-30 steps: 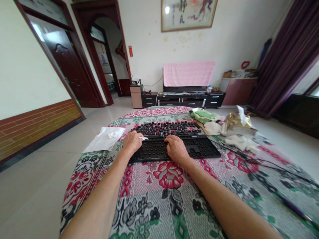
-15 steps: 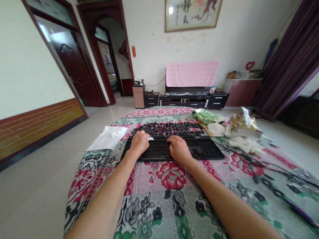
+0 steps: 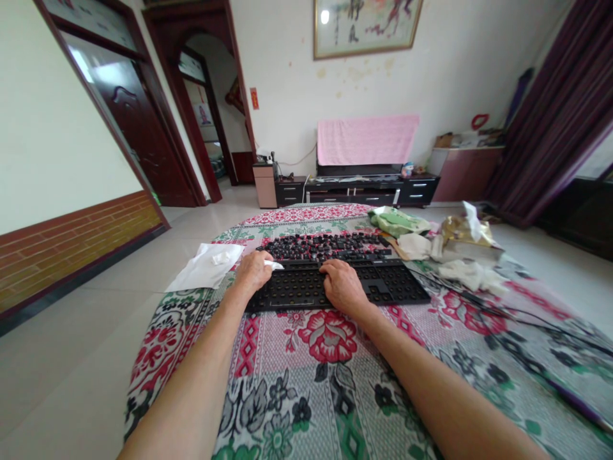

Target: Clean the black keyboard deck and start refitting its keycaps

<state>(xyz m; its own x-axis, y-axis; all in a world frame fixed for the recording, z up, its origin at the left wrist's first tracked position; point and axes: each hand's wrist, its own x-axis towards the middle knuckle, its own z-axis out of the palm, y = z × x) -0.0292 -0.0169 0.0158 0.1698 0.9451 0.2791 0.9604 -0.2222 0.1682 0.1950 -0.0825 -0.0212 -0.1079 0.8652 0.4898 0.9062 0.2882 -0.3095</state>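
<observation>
At one keyboard point(image 3: 291, 287), two hands point(image 3: 253, 273) point(image 3: 343, 285), one tissue point(image 3: 274, 265)

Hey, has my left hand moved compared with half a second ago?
Yes. Judged against the black keyboard, your left hand has shifted left, nearer the keyboard's left end.

Far picture point(image 3: 368, 29): big black Chinese writing is seen; the top sign, partly cut off, looks like 静.
Red paper point(image 3: 254, 98), far left: too small to be read.
Keyboard point(image 3: 297, 285): nothing can be read.
</observation>
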